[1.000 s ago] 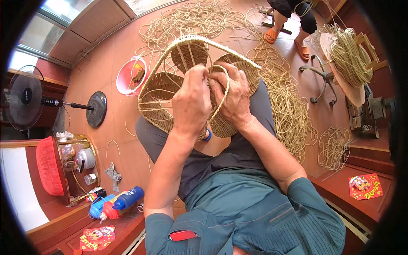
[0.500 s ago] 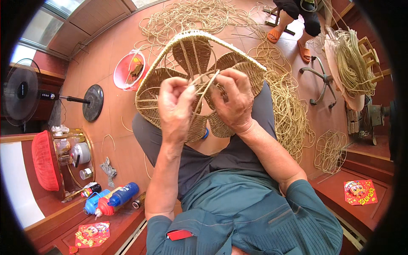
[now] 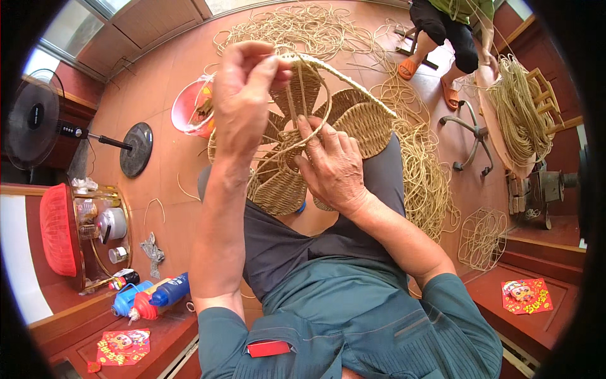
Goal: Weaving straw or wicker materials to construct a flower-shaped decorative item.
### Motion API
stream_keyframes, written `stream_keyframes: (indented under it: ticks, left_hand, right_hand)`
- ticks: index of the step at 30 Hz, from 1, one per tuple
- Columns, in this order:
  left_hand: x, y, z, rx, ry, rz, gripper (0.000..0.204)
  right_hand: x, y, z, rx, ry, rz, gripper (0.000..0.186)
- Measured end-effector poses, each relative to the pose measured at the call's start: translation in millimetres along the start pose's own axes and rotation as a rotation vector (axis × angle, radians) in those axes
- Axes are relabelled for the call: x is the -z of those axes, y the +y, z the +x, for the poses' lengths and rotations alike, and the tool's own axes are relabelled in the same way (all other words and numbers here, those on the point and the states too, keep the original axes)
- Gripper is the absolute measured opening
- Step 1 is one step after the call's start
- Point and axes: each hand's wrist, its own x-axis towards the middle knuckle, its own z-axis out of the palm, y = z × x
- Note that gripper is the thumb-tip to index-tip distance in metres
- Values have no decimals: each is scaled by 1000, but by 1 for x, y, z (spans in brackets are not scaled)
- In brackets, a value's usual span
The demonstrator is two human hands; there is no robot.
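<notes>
A woven cord piece [image 3: 369, 129] with petal-shaped panels and a pale braided rim rests across my lap. My left hand [image 3: 243, 104] is raised over its far left part, thumb and fingers pinched on a strand of tan cord [image 3: 328, 95]. That strand bends in a loop down toward the middle of the weave. There, the fingers of my right hand [image 3: 334, 161] press together on cord where the petals meet; the exact grip is partly hidden. My left hand and forearm cover the left side of the piece.
Loose tan cord [image 3: 429, 189] lies heaped on the floor to the right, with another heap [image 3: 303, 31] beyond. A pink bucket [image 3: 183, 114] and a standing fan [image 3: 136, 148] are at left. A person in orange sandals [image 3: 407, 68] sits at far right, near a wheeled chair base [image 3: 470, 129].
My left hand has lifted up and away to the left, drawing the strand into a wider loop. My right hand has come down onto the middle of the weave.
</notes>
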Motion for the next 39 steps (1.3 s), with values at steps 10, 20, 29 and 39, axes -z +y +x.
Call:
stream_keyframes:
  ticks: [10, 20, 29, 39]
  left_hand:
    - [0, -10, -36, -59, 36, 385, 14]
    - [-8, -30, -44, -153, -105, 769, 15]
    - [-22, -48, -29, -269, -27, 889, 14]
    - [10, -33, -68, -130, 42, 790, 12]
  right_hand:
    - [3, 2, 3, -14, -60, 39, 77]
    - [-2, 4, -1, 3, -47, -1, 78]
    - [7, 2, 4, 34, -131, -88, 65]
    - [3, 7, 10, 9, -44, 68, 60]
